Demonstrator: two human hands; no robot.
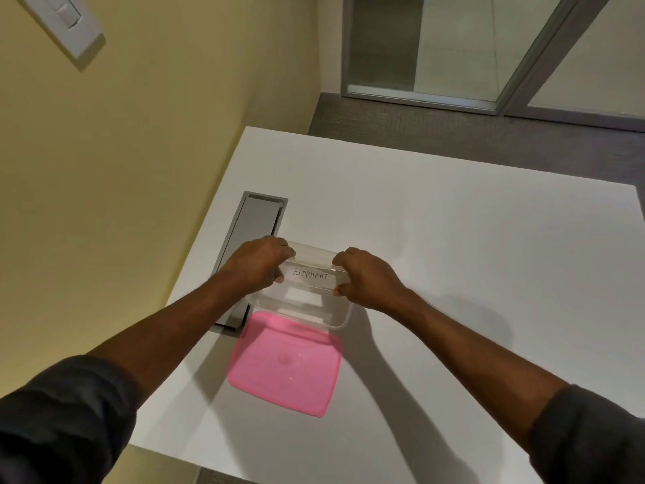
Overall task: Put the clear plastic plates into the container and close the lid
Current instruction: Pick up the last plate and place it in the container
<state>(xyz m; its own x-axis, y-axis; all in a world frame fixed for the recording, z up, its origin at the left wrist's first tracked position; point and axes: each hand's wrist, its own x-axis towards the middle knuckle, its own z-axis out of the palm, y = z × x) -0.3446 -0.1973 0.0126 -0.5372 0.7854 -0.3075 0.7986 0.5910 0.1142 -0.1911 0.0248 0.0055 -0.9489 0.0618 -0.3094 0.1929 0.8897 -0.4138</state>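
A clear plastic container (341, 316) stands on the white table (471, 239), near its left edge. Both my hands hold the clear plastic plates (311, 260) over the container's far half, one hand at each end. My left hand (260, 265) grips the left end and my right hand (366, 277) grips the right end. A white label reading "ELEPHANT" (310, 274) shows between my hands; I cannot tell whether it sits on the plates or on the container. The pink lid (284, 365) lies flat on the table just in front of the container, touching its near rim.
A grey metal cable hatch (256, 221) is set into the table to the left of the container, partly under my left forearm. A yellow wall with a white switch plate (66, 22) runs along the table's left edge. Grey carpet and a glass door lie beyond the far edge.
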